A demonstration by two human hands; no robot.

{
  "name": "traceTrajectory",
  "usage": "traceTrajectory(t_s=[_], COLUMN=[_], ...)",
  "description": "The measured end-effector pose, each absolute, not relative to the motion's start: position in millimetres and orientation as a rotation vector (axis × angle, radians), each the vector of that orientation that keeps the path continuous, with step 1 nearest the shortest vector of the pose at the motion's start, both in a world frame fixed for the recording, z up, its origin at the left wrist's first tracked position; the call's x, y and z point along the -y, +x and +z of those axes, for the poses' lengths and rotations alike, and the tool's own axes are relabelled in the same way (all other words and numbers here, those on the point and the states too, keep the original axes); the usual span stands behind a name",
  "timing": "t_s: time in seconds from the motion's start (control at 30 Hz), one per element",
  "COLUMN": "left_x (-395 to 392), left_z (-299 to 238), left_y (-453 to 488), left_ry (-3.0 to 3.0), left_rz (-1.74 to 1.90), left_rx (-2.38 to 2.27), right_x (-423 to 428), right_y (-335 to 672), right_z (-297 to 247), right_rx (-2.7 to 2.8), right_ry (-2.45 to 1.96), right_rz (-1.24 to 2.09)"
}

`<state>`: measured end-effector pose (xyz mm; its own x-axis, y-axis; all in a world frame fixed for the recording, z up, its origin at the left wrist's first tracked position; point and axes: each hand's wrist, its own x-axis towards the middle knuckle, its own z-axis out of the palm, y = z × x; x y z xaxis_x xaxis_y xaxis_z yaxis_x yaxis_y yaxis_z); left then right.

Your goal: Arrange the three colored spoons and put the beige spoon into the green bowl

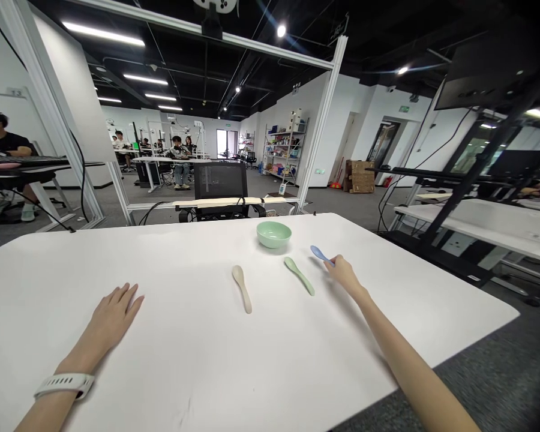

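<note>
My right hand (343,273) is closed on the handle of a blue spoon (318,252), whose bowl points away to the left. Left of that hand lies a green spoon (300,276) on the white table (171,360). A beige spoon (242,289) rests farther left, its bowl toward the far side. Behind the spoons stands a light green bowl (274,234), upright near the far edge. My left hand (113,313) lies flat on the tabletop at the left, fingers spread, holding nothing; a pale watch band (65,384) circles that wrist.
A metal frame (321,126) rises behind the table, with a black mesh chair (221,182) beyond its far edge. Another desk (499,234) and a dark stand are to the right. Several people sit at desks in the background, one person (4,138) at the far left.
</note>
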<state>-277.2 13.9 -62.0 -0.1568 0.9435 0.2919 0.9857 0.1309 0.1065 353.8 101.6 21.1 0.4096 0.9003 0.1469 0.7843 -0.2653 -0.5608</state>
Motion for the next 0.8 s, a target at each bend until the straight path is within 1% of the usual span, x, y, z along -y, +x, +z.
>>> traceTrajectory(t_s=[0.3, 0.8], left_x=[-16, -18], left_z=[-65, -68], left_y=[-282, -282], left_ry=[-1.922, -1.925], left_rz=[-0.407, -0.443], left_rx=[2.202, 2.184], right_x=[-109, -112], right_y=[379, 381], right_z=[-6, -13], right_rx=[1.405, 1.379], right_ry=[-2.146, -2.088], right_rz=[0.169, 0.133])
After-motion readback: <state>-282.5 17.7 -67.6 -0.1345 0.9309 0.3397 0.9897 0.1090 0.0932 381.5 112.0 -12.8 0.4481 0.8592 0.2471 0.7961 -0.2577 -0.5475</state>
